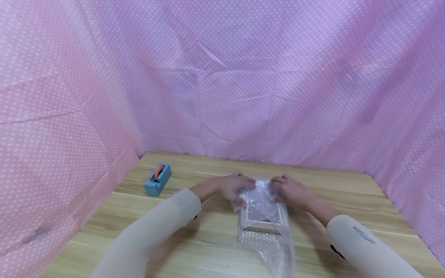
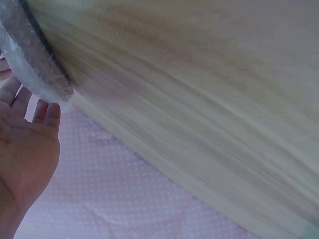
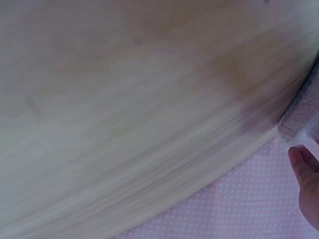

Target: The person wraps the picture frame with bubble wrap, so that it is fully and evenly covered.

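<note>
A picture frame [image 1: 262, 226] with a pale border lies flat on the wooden table, partly covered by clear bubble wrap [image 1: 261, 193]. My left hand [image 1: 233, 188] rests on the wrap at the far left corner, its thumb and fingers apart. At the far right corner my right hand [image 1: 288, 191] touches the wrap with its fingertips. In the left wrist view, loosely extended fingers of the left hand [image 2: 27, 144] meet the wrapped edge [image 2: 42, 69]. The right wrist view shows fingers of the right hand [image 3: 309, 184] at the wrapped corner [image 3: 299, 122]; the rest is cut off.
A blue tape dispenser [image 1: 158, 179] with an orange roll stands at the far left of the wooden table [image 1: 194, 247]. A loose tail of bubble wrap [image 1: 278, 253] runs towards the near edge. Pink dotted cloth [image 1: 222, 96] hangs behind and at both sides.
</note>
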`<state>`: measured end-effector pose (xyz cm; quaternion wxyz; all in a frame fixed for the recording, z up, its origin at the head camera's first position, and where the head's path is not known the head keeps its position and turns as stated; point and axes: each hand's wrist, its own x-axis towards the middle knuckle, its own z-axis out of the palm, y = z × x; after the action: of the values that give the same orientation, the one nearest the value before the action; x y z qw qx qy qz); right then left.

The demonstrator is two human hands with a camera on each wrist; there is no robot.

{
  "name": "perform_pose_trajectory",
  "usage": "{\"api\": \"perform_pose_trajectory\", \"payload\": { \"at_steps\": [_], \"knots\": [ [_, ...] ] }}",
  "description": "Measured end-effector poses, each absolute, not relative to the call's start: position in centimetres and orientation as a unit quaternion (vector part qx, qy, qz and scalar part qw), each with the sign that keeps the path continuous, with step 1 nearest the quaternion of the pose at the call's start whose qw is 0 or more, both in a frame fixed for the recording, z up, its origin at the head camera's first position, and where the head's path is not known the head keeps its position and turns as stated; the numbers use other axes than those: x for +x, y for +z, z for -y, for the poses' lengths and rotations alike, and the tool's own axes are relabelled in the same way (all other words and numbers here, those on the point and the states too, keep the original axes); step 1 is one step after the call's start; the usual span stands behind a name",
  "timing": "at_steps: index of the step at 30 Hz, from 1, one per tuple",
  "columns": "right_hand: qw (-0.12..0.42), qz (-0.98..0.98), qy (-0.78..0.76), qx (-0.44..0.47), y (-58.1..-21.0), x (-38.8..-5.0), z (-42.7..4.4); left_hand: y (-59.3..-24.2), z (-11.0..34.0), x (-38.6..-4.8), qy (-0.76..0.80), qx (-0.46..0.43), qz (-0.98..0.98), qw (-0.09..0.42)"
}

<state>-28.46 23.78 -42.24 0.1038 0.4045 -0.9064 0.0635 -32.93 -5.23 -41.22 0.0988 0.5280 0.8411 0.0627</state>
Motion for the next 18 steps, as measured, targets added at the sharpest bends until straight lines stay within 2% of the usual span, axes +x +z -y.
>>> {"api": "perform_pose_trajectory", "payload": {
  "at_steps": [6, 13, 18],
  "knots": [
    [0.088, 0.920, 0.078, 0.374, -42.6, -30.4, -23.7, -40.5, 4.7, -34.4, 0.053, 0.519, -0.848, 0.093],
    [0.060, 0.933, 0.096, 0.341, -42.6, -32.6, -23.7, -40.5, 4.1, -35.4, 0.072, 0.463, -0.876, 0.114],
    [0.073, 0.932, 0.096, 0.342, -42.6, -33.4, -23.7, -41.0, 3.8, -36.1, 0.089, 0.451, -0.882, 0.104]
  ]
}}
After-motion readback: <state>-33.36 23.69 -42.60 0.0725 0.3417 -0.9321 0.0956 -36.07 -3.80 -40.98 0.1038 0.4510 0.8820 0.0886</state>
